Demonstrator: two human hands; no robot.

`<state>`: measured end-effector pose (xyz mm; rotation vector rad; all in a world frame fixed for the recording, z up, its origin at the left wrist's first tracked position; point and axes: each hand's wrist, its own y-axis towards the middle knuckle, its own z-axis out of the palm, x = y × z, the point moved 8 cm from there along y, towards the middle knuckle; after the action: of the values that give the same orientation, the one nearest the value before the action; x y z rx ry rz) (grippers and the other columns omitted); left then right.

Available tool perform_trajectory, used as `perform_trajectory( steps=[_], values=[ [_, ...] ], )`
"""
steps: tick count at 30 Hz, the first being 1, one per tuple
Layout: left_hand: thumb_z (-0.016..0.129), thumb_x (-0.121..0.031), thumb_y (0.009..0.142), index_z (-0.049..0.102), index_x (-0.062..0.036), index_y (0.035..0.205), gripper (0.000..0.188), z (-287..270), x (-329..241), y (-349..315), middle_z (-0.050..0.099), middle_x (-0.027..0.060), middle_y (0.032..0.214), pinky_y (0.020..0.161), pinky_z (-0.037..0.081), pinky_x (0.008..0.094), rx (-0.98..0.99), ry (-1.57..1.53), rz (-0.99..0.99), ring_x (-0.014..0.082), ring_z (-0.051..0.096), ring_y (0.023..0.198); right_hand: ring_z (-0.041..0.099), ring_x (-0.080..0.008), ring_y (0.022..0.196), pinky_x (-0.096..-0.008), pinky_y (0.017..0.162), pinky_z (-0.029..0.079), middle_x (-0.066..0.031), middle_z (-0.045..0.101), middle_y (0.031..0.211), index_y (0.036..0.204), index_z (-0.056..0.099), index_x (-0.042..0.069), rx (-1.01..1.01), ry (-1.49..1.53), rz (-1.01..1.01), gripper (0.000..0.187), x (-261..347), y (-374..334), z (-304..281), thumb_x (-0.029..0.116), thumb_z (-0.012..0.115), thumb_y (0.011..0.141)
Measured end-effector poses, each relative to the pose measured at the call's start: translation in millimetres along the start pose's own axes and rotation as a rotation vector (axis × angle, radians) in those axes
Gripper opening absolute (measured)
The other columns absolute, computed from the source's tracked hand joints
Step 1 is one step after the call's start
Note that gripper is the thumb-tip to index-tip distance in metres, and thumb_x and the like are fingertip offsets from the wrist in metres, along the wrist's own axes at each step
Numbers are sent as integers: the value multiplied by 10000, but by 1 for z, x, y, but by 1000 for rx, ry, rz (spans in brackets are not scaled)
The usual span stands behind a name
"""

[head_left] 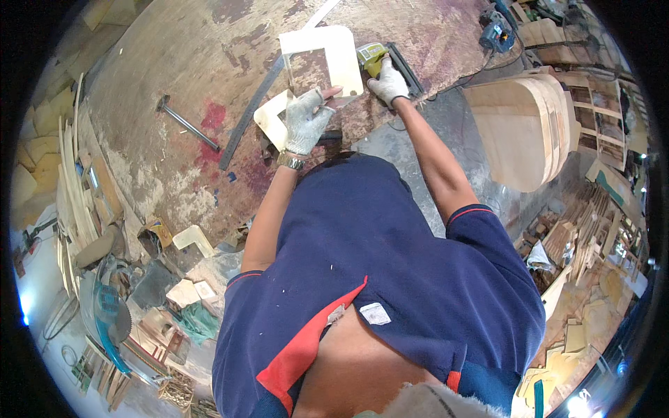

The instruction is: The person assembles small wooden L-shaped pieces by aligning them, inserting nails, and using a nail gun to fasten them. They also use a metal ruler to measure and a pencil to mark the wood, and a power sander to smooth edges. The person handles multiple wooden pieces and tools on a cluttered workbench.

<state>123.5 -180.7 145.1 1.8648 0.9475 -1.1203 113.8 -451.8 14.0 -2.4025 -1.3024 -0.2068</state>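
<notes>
My left hand (307,124), in a whitish glove with bare fingertips, grips the lower end of a pale L-shaped wooden piece (340,59) at its edge. One finger lies over the wood and others are beside it. Partly behind this hand is a second pale L-shaped wooden piece (270,120). To the right, my gloved right hand (390,85) is closed around a yellow-green and black handheld power tool (371,58), its thumb on top. The tool sits close beside the first piece; its exact kind is hard to tell.
A worn brown tabletop (153,63) carries a hammer (188,124) and a dark curved strip (251,104). Stacked curved wooden panels (512,125) stand at right. A blue power tool (496,33) lies far right. Lower left are a teal circular saw (108,313) and wood scraps.
</notes>
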Motion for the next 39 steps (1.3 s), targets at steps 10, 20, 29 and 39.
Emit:
perform_trajectory(
  steps=[10,20,29,39],
  values=[
    [757,-61,830,774,-136,1149,329,-3,-12,6,722,80,865,644,511,325,54,-4,57,202,668,695,658,-105,670,-295,598,535,-48,675,832,1204,598,-1,45,659,86,349,33,-167,-208,147,705,907],
    [689,89,812,753,-49,1164,384,-2,-11,6,767,108,963,760,579,301,45,-233,152,191,748,888,639,-105,610,-260,558,522,-71,667,939,1283,545,15,198,639,197,402,121,-226,-227,153,675,928],
    [727,37,816,763,-51,1129,328,-3,-9,6,764,111,976,752,586,319,29,-310,179,216,749,878,619,-98,572,-250,543,514,-92,726,1088,1292,531,3,219,609,149,389,141,-226,-217,131,649,944],
    [674,50,861,716,-2,1219,364,0,-6,6,758,96,1053,866,598,305,126,-476,170,168,734,983,610,-97,571,-257,541,517,-83,715,1090,1304,527,2,228,566,121,400,151,-229,-218,116,642,939]
  ],
)
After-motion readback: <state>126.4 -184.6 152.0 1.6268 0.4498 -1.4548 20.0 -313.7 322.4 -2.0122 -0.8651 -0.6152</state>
